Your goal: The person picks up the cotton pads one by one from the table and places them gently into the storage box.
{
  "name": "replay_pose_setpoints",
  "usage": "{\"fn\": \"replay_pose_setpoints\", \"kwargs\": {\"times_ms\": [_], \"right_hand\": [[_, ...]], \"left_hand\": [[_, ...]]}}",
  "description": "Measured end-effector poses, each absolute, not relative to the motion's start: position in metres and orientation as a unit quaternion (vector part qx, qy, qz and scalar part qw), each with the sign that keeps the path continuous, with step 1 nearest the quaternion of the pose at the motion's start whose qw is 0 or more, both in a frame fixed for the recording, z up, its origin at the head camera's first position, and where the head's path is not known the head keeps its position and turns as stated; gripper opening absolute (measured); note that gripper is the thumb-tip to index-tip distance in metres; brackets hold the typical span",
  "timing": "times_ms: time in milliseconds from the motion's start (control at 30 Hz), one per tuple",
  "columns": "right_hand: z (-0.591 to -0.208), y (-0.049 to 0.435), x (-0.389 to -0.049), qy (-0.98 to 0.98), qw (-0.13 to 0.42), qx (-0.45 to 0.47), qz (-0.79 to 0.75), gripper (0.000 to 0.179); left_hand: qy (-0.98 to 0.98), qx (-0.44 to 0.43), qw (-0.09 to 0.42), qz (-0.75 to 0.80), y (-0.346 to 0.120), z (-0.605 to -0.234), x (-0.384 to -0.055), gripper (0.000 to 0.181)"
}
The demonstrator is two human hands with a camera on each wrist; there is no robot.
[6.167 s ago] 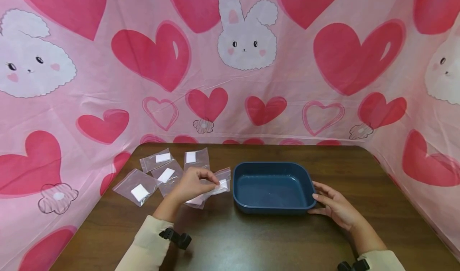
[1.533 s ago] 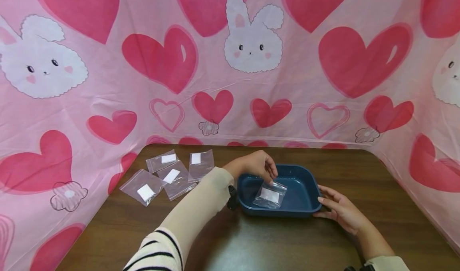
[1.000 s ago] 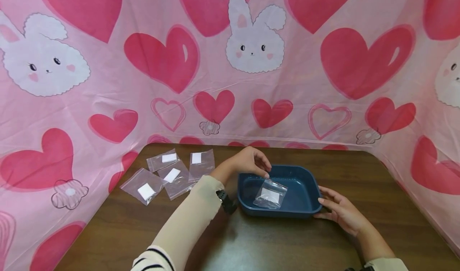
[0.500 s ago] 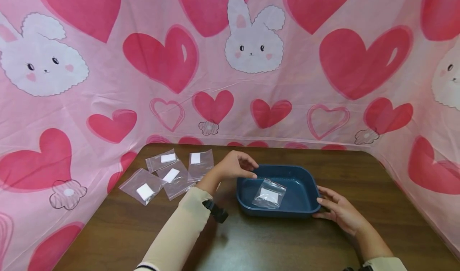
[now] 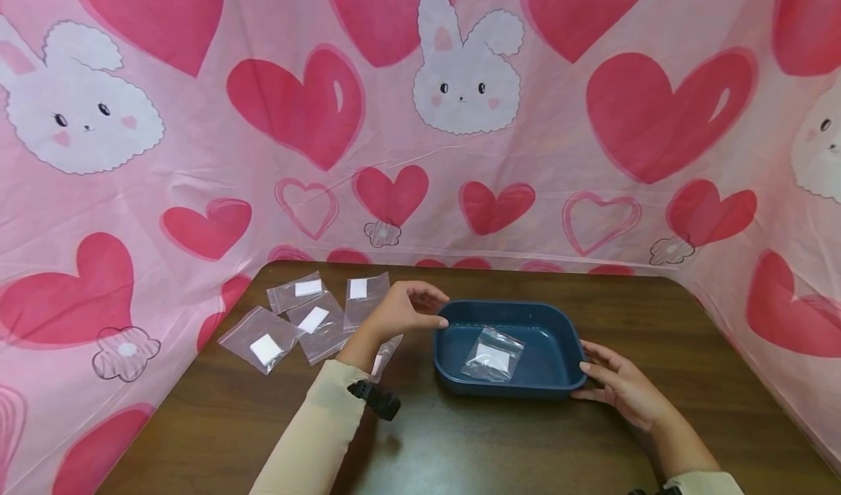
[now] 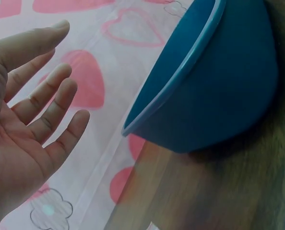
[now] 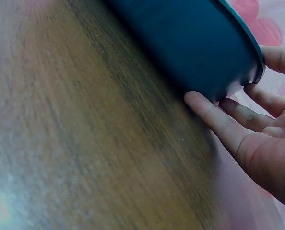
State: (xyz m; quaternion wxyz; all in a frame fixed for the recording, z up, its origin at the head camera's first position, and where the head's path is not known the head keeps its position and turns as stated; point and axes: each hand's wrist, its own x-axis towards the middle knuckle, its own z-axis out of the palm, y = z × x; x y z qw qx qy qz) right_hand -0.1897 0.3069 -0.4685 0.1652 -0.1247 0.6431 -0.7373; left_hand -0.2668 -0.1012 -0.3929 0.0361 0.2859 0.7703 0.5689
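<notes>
My left hand [image 5: 397, 314] is by the left rim of a blue rectangular dish [image 5: 553, 349], its fingers and thumb spread apart with nothing between them. In the left wrist view a gap shows between that hand [image 6: 25, 129] and the dish wall [image 6: 219, 91]. A clear zip bag [image 5: 493, 358] with a white piece inside lies within the dish, toward its left half. My right hand [image 5: 624, 387] rests against the dish's right end; in the right wrist view its extended fingers [image 7: 214, 117] touch the outer wall and rim.
On the table's left lie several more clear zip bags with white pieces: a front-left bag [image 5: 266, 350], a middle bag [image 5: 314, 321], two at the back, and one [image 5: 388, 355] partly hidden behind the left forearm. A pink heart-patterned cloth [image 5: 525, 152] surrounds the brown table [image 5: 525, 451].
A zip bag went from the left group into the dish with my left hand, which let go of it and drew back left past the rim. The right hand stayed at the dish's end.
</notes>
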Motion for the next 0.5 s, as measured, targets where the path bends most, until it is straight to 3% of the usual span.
{"fn": "replay_pose_setpoints", "kwargs": {"times_ms": [500], "right_hand": [[-0.466, 0.306, -0.188, 0.643, 0.164, -0.118, -0.738, 0.034]], "left_hand": [[0.773, 0.272, 0.015, 0.572, -0.13, -0.399, -0.254, 0.034]]}}
